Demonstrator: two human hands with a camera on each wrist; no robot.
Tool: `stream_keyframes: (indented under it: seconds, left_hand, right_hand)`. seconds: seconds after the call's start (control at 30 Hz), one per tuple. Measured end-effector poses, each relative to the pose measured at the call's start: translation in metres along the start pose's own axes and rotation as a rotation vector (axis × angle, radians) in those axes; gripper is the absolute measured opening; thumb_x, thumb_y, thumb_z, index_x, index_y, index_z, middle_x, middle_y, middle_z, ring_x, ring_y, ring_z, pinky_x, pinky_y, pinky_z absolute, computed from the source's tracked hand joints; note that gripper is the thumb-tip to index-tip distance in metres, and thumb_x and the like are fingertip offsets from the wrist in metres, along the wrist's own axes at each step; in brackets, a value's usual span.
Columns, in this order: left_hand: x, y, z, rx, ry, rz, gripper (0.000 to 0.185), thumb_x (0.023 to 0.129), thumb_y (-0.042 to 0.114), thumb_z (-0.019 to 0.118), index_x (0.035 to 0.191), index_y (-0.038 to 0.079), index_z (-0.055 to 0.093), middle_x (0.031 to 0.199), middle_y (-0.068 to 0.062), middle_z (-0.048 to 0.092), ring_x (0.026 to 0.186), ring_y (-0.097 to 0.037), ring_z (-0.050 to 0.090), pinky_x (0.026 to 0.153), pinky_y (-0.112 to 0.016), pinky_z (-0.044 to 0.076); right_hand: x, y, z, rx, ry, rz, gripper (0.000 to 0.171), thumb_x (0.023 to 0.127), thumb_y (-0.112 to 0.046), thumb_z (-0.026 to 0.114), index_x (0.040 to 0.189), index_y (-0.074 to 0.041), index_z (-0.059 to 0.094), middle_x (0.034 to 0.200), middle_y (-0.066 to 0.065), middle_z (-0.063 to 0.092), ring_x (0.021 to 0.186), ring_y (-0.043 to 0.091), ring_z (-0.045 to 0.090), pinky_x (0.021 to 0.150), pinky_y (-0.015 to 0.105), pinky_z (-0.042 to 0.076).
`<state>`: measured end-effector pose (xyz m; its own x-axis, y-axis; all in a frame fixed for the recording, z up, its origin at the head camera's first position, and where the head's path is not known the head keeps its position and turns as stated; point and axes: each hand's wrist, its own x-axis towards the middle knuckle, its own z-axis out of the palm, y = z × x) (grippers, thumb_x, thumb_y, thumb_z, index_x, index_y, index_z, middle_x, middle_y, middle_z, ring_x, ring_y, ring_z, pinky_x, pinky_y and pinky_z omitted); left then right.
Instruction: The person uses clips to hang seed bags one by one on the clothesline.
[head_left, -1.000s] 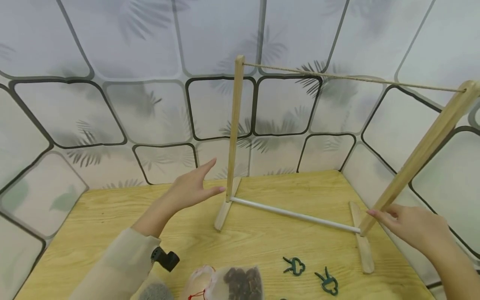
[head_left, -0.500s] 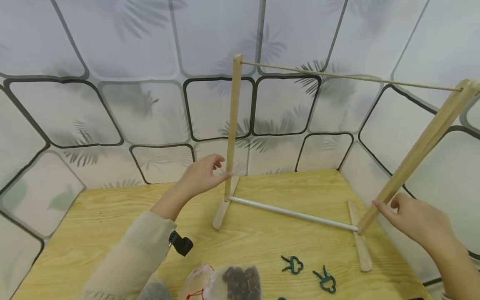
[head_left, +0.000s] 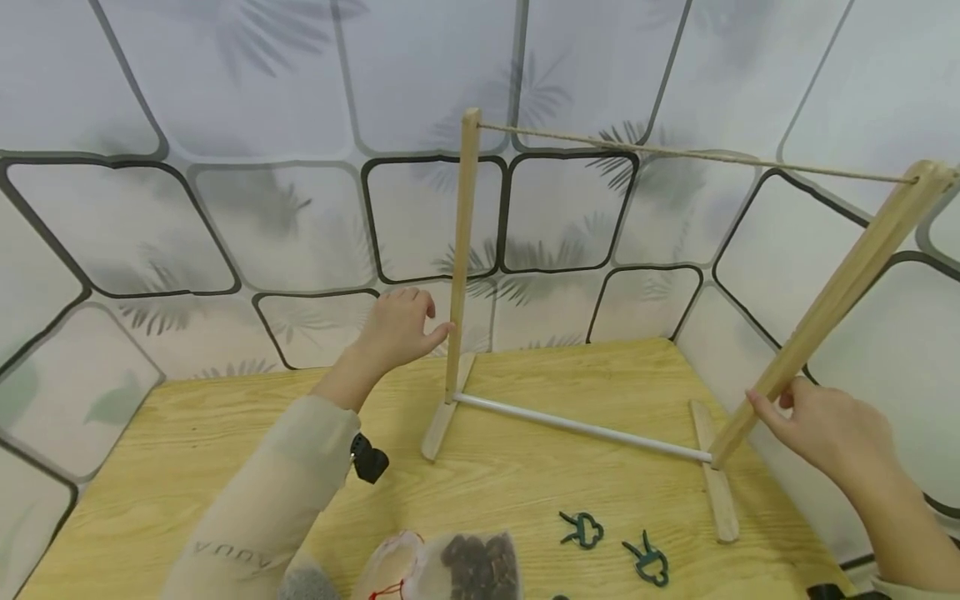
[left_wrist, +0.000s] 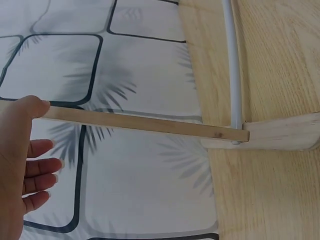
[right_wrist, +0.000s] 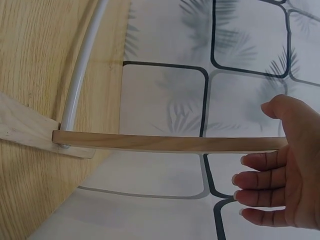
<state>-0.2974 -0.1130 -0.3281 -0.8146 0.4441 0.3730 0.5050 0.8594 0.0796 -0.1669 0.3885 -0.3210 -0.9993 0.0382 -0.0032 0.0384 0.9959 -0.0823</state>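
Note:
A small wooden rack stands on the table (head_left: 187, 433): a left post (head_left: 460, 258), a leaning right post (head_left: 825, 304), a white rod (head_left: 581, 427) between their feet and a rope (head_left: 697, 154) across the tops. My left hand (head_left: 427, 321) is low beside the left post; its thumb touches the wood and its fingers hang loosely curled behind. In the left wrist view the left hand (left_wrist: 30, 132) has only its thumb on the post (left_wrist: 145, 122). My right hand (head_left: 772, 400) is at the lower right post. The right wrist view shows this post (right_wrist: 165, 142) lying between the thumb and straight fingers of the right hand (right_wrist: 272, 150).
Two green clips (head_left: 581, 531) (head_left: 648, 562) lie near the front edge. A clear bag of dark pieces (head_left: 480, 567) and a pale pouch with red string (head_left: 390, 571) sit at the bottom. Patterned wall panels (head_left: 247, 225) close in the table at the back and sides.
My left hand has risen and moved right until its thumb met the left post. My right hand has slid a little up the right post.

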Motion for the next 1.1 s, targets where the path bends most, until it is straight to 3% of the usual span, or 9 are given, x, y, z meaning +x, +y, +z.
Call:
stream_keyframes:
  seconds: [0.17,0.3,0.53,0.73,0.93,1.1]
  left_hand:
    - [0.007,0.003,0.009,0.013,0.006,0.023,0.039,0.092,0.043,0.056,0.093,0.005,0.059,0.089,-0.011,0.059,0.089,-0.03,0.056,0.085,-0.046,0.042]
    - [0.014,0.007,0.015,0.017,0.043,0.08,0.042,0.091,0.045,0.056,0.094,0.004,0.058,0.085,-0.01,0.059,0.082,-0.029,0.056,0.077,-0.043,0.044]
    - [0.023,0.01,0.021,0.083,0.149,0.146,0.039,0.089,0.041,0.061,0.081,0.003,0.058,0.073,-0.01,0.056,0.068,-0.027,0.054,0.064,-0.039,0.045]
    - [0.025,0.01,0.029,0.104,0.275,0.206,0.028,0.089,0.028,0.062,0.073,0.005,0.058,0.069,-0.009,0.058,0.065,-0.027,0.055,0.061,-0.039,0.046]
    - [0.022,0.009,0.036,0.094,0.421,0.294,0.023,0.083,0.018,0.065,0.067,0.005,0.056,0.061,-0.008,0.055,0.057,-0.025,0.05,0.055,-0.036,0.043]
    - [0.019,0.008,0.038,0.067,0.458,0.303,0.022,0.082,0.014,0.066,0.066,0.004,0.055,0.06,-0.008,0.054,0.056,-0.025,0.049,0.056,-0.037,0.044]
  right_hand:
    - [0.004,0.005,0.006,0.021,0.087,-0.043,0.061,0.095,-0.051,0.043,0.094,0.009,0.057,0.075,0.02,0.063,0.059,0.033,0.057,0.045,0.04,0.04]
    - [0.007,0.008,0.009,0.032,0.128,-0.064,0.055,0.095,-0.045,0.046,0.09,0.009,0.059,0.075,0.022,0.063,0.061,0.038,0.058,0.047,0.044,0.042]
    - [0.01,0.006,0.012,0.016,0.147,-0.083,0.052,0.096,-0.04,0.045,0.087,0.009,0.06,0.065,0.014,0.06,0.054,0.028,0.055,0.044,0.038,0.039]
    - [0.006,0.006,0.016,-0.003,0.235,-0.098,0.04,0.092,-0.027,0.047,0.076,0.006,0.062,0.055,0.007,0.053,0.048,0.02,0.047,0.043,0.033,0.036]
    - [0.006,0.011,0.019,-0.046,0.313,-0.138,0.037,0.088,-0.024,0.052,0.066,0.004,0.061,0.05,0.005,0.049,0.044,0.018,0.041,0.04,0.032,0.033]
    - [0.011,0.013,0.016,-0.087,0.343,-0.188,0.033,0.085,-0.024,0.057,0.064,0.002,0.06,0.052,0.004,0.05,0.043,0.017,0.043,0.04,0.032,0.034]
